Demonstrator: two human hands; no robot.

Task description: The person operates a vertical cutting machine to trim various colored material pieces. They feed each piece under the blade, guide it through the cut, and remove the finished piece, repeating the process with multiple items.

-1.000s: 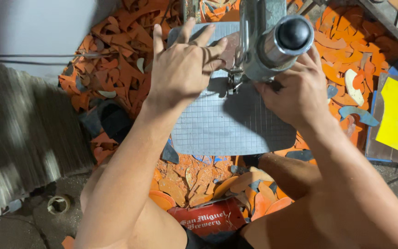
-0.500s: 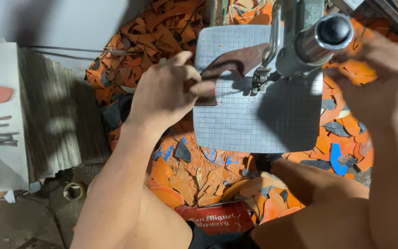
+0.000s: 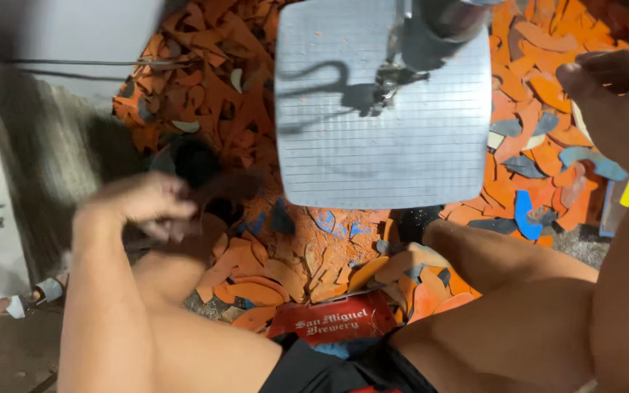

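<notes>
Left hand (image 3: 136, 207): low at the left, over the left knee, motion-blurred. The fingers (image 3: 165, 218) look curled inward around something dark; whether they pinch a dark cut piece or only close on themselves, I cannot tell.
Right hand (image 3: 613, 102): raised at the right edge, clear of the work surface. Its fingers (image 3: 606, 65) are bent loosely together and nothing shows between them.
Work surface: grey ruled metal machine table (image 3: 380, 124), square with rounded corners, up and to the right of the left fingers and just left of the right fingers. No workpiece lies on it; only orange dust.
Tool: grey machine head with a small cutting point (image 3: 391, 84) stands over the table centre, well away from both sets of fingers.
Below the fingers: heap of orange, grey and blue sheet offcuts (image 3: 278, 269) on the floor, between and around the knees, directly under the left fingers.
Red flat printed panel (image 3: 333, 320): lies among the scraps, down and right of the left fingers.
Risk 1: if a piece is in the left fingers, the loose curl could let it fall into the heap, where it would be hard to tell from the scraps.
Risk 2: either hand going to the table by feel could bring fingertips against the cutting point, which is unguarded as far as visible.
Risk 3: dust on the table could let a thin sheet slide sideways under the point.
</notes>
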